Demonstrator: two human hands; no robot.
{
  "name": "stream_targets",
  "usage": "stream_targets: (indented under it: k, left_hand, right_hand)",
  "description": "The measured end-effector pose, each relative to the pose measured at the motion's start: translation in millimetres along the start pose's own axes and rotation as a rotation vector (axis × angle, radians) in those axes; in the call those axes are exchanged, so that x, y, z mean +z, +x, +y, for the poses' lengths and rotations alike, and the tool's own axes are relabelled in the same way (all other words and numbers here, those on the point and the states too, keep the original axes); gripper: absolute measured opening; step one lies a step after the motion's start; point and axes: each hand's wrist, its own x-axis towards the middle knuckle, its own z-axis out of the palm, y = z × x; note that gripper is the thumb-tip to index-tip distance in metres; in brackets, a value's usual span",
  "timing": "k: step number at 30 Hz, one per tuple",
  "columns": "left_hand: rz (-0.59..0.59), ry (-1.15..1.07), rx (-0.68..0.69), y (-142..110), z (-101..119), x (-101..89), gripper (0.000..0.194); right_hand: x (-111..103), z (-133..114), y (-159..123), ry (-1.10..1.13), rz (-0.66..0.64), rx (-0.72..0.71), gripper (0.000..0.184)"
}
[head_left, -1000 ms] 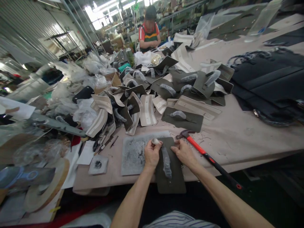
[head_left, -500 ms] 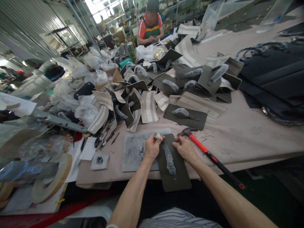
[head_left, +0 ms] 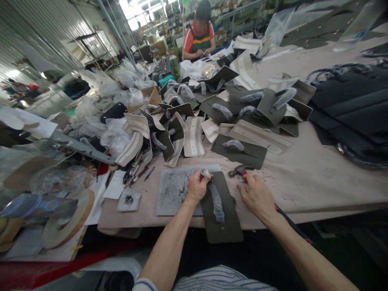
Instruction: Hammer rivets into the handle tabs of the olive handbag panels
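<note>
My left hand [head_left: 198,186] is closed around a small whitish cylindrical piece [head_left: 205,173], whose exact kind I cannot make out. It sits at the top edge of a dark olive panel [head_left: 232,216] with a plastic-wrapped handle [head_left: 217,204]. This panel overlaps a scuffed grey slab [head_left: 171,194] and hangs past the table's front edge. My right hand [head_left: 257,196] is over the handle of a claw hammer [head_left: 241,170], fingers apart and slightly blurred. The hammer head lies on the table beyond the fingers, and the hand and forearm hide most of its handle.
Several similar panels [head_left: 239,149] with wrapped handles are heaped behind the slab. Black bags [head_left: 351,109] lie at right. Small tools [head_left: 138,171] and a little dish [head_left: 129,199] are at left, near tape rolls [head_left: 86,214]. Another person [head_left: 198,40] sits across the table.
My right hand has left the olive panel's edge and moved right, over the hammer handle. My left hand keeps the whitish piece at the panel's top. The view has shifted slightly.
</note>
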Motion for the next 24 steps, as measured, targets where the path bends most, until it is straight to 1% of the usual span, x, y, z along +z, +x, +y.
stream_targets:
  k: [1,3,5,6,8,11,12,13,14,15,16,18,19,20,21,23,24]
  left_hand:
    - [-0.022,0.024,0.01,1.0,1.4,-0.6,0.008]
    - [-0.069,0.07,0.04,2.9,3.4,-1.7,0.009]
    - [-0.101,0.1,0.082,3.2,3.6,-2.6,0.011]
    - [-0.112,0.11,0.106,2.6,3.0,-2.9,0.012]
    - [-0.13,0.123,0.157,0.1,0.4,-3.1,0.012]
    - [-0.138,0.135,0.209,-4.1,-4.2,-2.7,0.011]
    - [-0.135,0.139,0.213,-5.1,-5.2,-2.4,0.012]
    - [-0.133,0.142,0.212,-5.8,-5.9,-2.2,0.012]
    - [-0.132,0.147,0.207,-6.2,-6.1,-2.1,0.012]
    - [-0.133,0.154,0.203,-6.4,-6.0,-1.9,0.013]
    - [-0.137,0.164,0.202,-6.5,-5.5,-1.8,0.013]
    - [-0.137,0.182,0.205,-6.6,-3.8,-1.7,0.014]
    - [-0.132,0.188,0.208,-6.6,-2.8,-1.6,0.015]
    - [-0.127,0.195,0.211,-6.7,-1.7,-1.5,0.015]
    - [-0.122,0.203,0.213,-6.9,-0.8,-1.4,0.014]
    - [-0.12,0.221,0.21,-7.1,0.7,-1.1,0.013]
    - [-0.122,0.228,0.208,-7.0,1.1,-1.1,0.012]
  right_hand:
    - [-4.6,9.0,-2.5,-0.098,-0.006,-0.006,0.028]
    - [-11.6,27.5,-7.0,-0.217,-0.098,0.012,0.031]
    - [-15.0,42.8,-10.9,-0.198,-0.218,0.072,0.026]
    - [-15.8,48.0,-12.9,-0.13,-0.273,0.123,0.021]
    - [-17.8,51.5,-16.8,0.175,-0.4,0.273,0.012]
    - [-29.5,38.7,-22.0,0.719,-0.605,0.451,0.013]
    - [-37.2,30.4,-23.0,0.857,-0.642,0.489,0.014]
    - [-46.6,20.7,-23.5,0.942,-0.638,0.504,0.015]
    - [-57.3,10.2,-23.3,0.971,-0.595,0.488,0.018]
    - [-68.3,-0.4,-22.6,0.965,-0.516,0.434,0.022]
    - [-78.7,-10.5,-21.5,0.909,-0.401,0.337,0.027]
    - [-93.8,-27.0,-18.4,0.694,-0.14,0.076,0.031]
    - [-97.6,-32.7,-16.6,0.582,-0.04,-0.032,0.03]
    - [-99.2,-36.5,-14.6,0.477,0.008,-0.112,0.028]
    - [-99.8,-38.7,-12.1,0.378,-0.003,-0.163,0.026]
    - [-103.5,-40.3,-5.6,0.193,-0.14,-0.23,0.02]
    - [-109.1,-41.1,-1.8,0.125,-0.198,-0.26,0.019]
